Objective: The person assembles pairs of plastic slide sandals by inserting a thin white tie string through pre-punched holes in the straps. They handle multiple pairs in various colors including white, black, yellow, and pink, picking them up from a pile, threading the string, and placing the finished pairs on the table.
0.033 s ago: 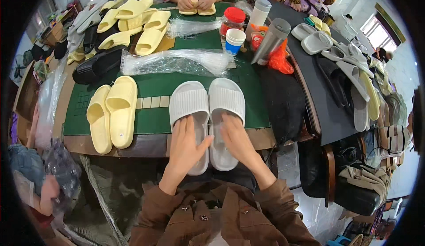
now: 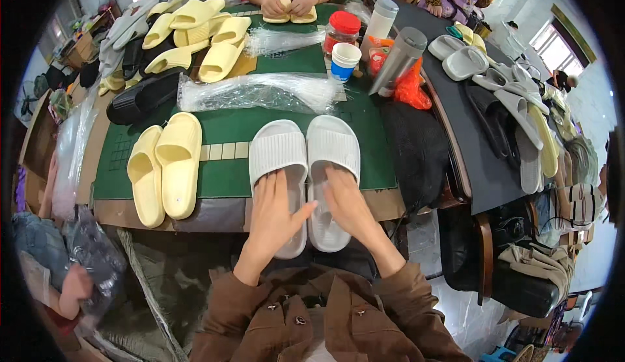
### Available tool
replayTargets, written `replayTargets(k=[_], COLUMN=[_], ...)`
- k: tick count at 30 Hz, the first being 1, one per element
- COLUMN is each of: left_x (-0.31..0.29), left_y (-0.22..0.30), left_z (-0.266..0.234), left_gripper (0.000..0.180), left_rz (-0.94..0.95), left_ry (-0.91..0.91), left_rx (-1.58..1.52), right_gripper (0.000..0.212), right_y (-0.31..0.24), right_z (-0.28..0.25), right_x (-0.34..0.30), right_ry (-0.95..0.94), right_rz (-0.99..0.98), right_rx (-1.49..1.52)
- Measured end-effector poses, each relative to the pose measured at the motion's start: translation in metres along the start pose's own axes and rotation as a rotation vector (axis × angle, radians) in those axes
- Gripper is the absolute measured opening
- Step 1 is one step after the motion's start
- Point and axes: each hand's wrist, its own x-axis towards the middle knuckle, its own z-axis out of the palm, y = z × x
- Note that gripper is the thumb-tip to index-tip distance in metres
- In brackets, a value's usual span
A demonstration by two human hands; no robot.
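A pair of light grey slippers lies side by side across the near table edge, toes pointing away and heels overhanging. My left hand reaches into the left grey slipper, its fingers stretched out under the ribbed strap and its thumb held out to the side. Inside the right grey slipper rest the fingers of my right hand, also extended, with the fingertips partly hidden by the strap. Neither hand wraps round a slipper. A pale yellow pair of slippers stands to the left on the green mat.
Beyond lie a bundle of clear plastic, a black slipper and piled yellow slippers. A paper cup, red-lidded jar and steel flask stand at the far right. Another person's hands hold yellow slippers opposite.
My hands and the grey slippers have hardly moved. At the left edge, another person's arm and the clear plastic bag have shifted slightly to the right.
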Motion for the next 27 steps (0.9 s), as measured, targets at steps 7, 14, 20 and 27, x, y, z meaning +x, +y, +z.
replayTargets(k=[7,14,20,27], left_x=[0.033,0.059,0.059,0.060], left_y=[0.003,-0.001,-0.001,0.002], left_z=[0.012,0.033,0.043,0.045], left_gripper=[0.079,0.054,0.046,0.045], left_rz=[-0.135,-0.338,-0.295,-0.293], left_ry=[-0.155,-0.257,-0.160,-0.137], left_rx=[0.023,-0.071,-0.042,0.015], right_gripper=[0.037,0.040,0.043,0.035], right_y=[0.008,0.018,0.017,0.014], right_z=[0.012,0.021,0.021,0.015], right_x=[0.039,0.044,0.041,0.035], right_ry=[-0.207,-0.172,-0.097,-0.087], right_rz=[0.168,0.230,0.194,0.157], right_rx=[-0.085,-0.072,-0.066,0.064])
